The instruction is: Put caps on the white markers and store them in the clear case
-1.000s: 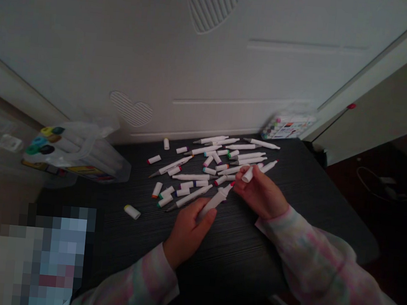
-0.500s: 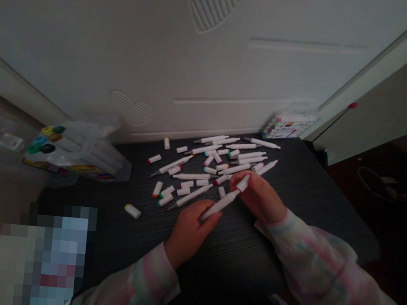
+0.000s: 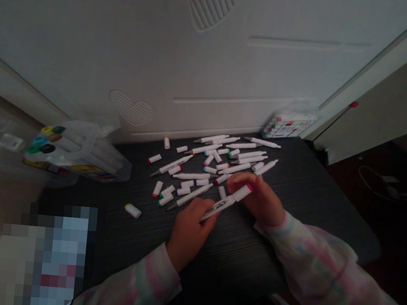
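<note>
My left hand (image 3: 194, 230) is closed around a white marker (image 3: 218, 208) that points up and to the right. On the marker's upper end sits a white cap (image 3: 243, 193) with a red tip. Just behind the cap, my right hand (image 3: 261, 199) has its fingers and thumb apart and seems to hold nothing; whether it touches the cap I cannot tell. Beyond both hands, several uncapped markers (image 3: 196, 176) lie scattered on the dark table (image 3: 119, 252). Among them are loose caps with coloured ends, including a yellow-ended cap (image 3: 133, 211) off to the left.
A clear plastic case (image 3: 92, 154) of markers lies on its side at the left. A second marker box (image 3: 289, 125) leans against the white panel (image 3: 210, 72) at the back right. At the lower left, a blurred-out patch (image 3: 62, 254) hides what is there.
My right hand's fingers have come away from the red-tipped cap and spread. The marker in my left hand has rolled, so its dark print now shows.
</note>
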The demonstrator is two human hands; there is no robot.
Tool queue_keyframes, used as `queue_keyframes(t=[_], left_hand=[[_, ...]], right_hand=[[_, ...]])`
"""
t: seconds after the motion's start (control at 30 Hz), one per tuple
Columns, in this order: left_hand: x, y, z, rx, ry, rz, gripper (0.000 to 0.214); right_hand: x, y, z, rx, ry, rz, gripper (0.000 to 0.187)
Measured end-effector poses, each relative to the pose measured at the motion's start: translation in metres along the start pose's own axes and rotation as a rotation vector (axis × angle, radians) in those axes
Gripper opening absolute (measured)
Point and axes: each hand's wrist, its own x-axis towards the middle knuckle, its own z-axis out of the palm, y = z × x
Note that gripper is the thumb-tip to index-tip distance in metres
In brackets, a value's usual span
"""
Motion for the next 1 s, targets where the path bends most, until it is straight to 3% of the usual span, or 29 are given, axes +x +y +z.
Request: queue_keyframes(t=[0.1, 0.2, 0.3, 0.57, 0.83, 1.0], left_hand=[[-0.002, -0.001, 0.001, 0.169, -0.009, 0.069, 0.016], [-0.005, -0.002, 0.003, 0.398, -0.043, 0.179, 0.02], [-0.007, -0.004, 0.004, 0.492, -0.054, 0.247, 0.021], [-0.005, -0.005, 0.003, 0.472, -0.074, 0.237, 0.021], [-0.003, -0.005, 0.0, 0.368, -0.137, 0.176, 0.025], [-0.003, -0.004, 0.0, 0.346, -0.131, 0.179, 0.025]], right_hand=[[0.002, -0.003, 0.002, 0.054, 0.053, 0.054, 0.039], [0.002, -0.002, 0.003, 0.067, 0.023, 0.069, 0.04], [0.001, 0.002, 0.002, 0.044, -0.026, 0.081, 0.039], [-0.003, 0.011, -0.001, -0.07, -0.084, 0.118, 0.035], [-0.006, 0.0, 0.002, -0.334, -0.149, 0.026, 0.031], [-0.007, 0.004, -0.001, -0.259, -0.188, 0.004, 0.035]])
